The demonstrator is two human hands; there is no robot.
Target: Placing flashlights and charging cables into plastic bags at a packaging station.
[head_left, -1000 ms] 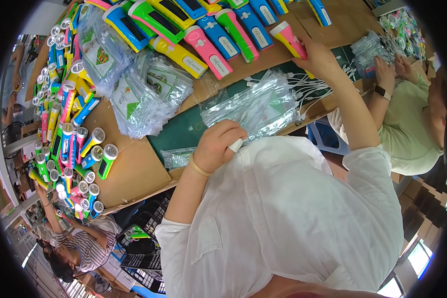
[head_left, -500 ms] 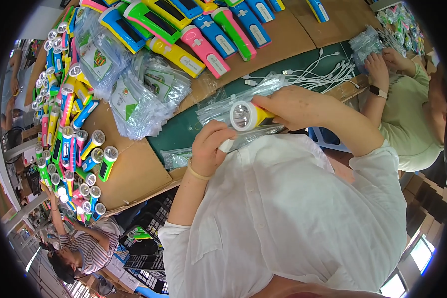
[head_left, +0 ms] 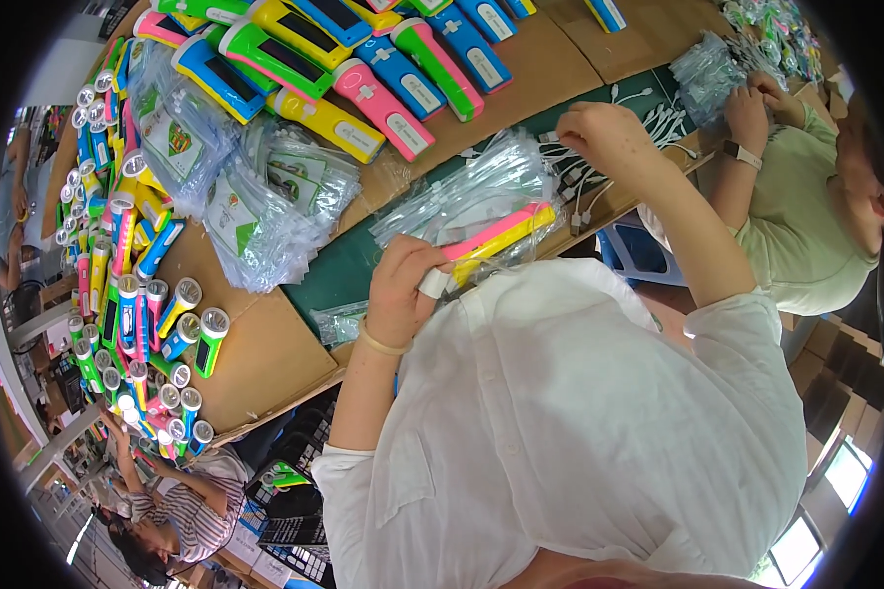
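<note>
Holding a pink-and-yellow torch (head_left: 489,239) in a clear bag (head_left: 476,196), the left hand (head_left: 403,290) has its grip closed round the torch's near end, one fingertip wrapped in white tape; the torch lies nearly level, just above the bench (head_left: 265,353) edge and close to the chest, probably so the bag mouth stays toward the other hand. Right hand (head_left: 609,137) is out over the white cables (head_left: 648,123) on the green mat (head_left: 349,270), fingers curled down onto them; cannot tell if it has one pinched or is only touching. Cables lie in a loose heap within that hand's reach, which looks deliberate: one item per side, no crossing of arms. More clear bags sit under and beside the held one, a flat stack on the mat right in front, handy for the left hand. Further left, printed bags (head_left: 265,211) are piled on the brown cardboard top. Loose torches (head_left: 393,83) in pink, blue, green and yellow are laid in a row along the far side, and another batch (head_left: 138,294) stands packed lens-up along the left edge, well apart from the work spot. At right a second person in a green top has both hands (head_left: 751,108) on another bundle of bags (head_left: 707,69) near the bench corner, watch on one wrist; separate from the wearer's hands. A third person shows low left, off the bench, doing something I can't make out.
</note>
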